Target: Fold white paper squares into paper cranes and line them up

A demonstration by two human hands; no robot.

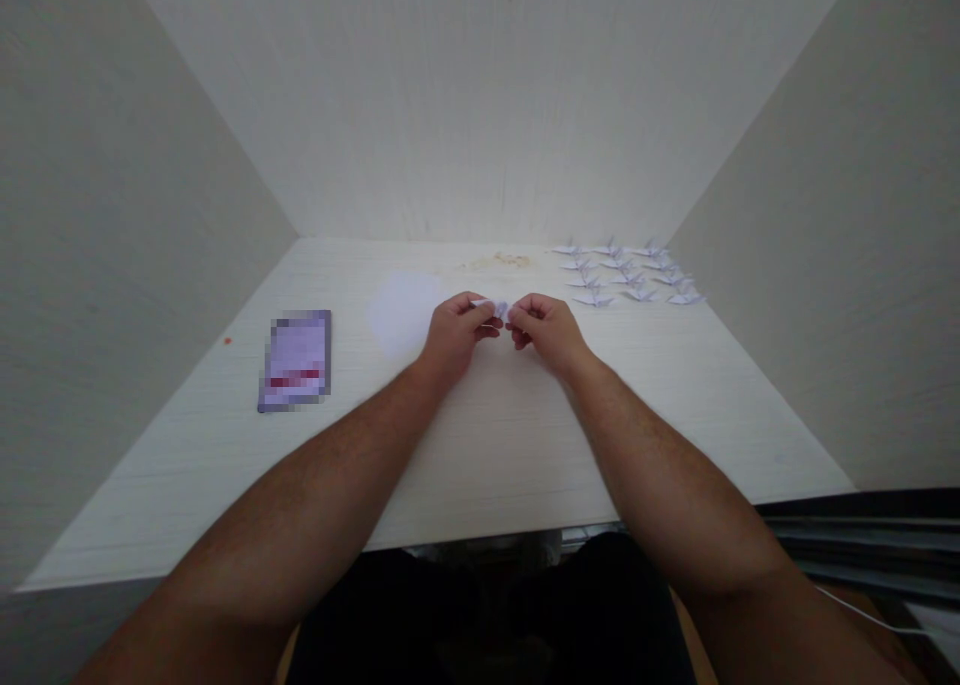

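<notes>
Between my two hands, above the middle of the table, is a small piece of folded white paper (500, 309). My left hand (463, 327) pinches its left side between thumb and fingers. On the other side, the thumb and forefinger of my right hand (541, 327) close on the paper's right edge. My fingertips cover much of it, so the exact shape of the folds is hard to make out. Several folded paper cranes (616, 278) stand in rows at the back right, beyond my right hand.
A pale, roundish white patch, perhaps paper (405, 310), lies left of my left hand. Farther left is a tablet-like object with a blurred-out surface (298, 358). White panels enclose the table (480, 445) at the back and sides. Brownish marks (510, 260) show near the back wall.
</notes>
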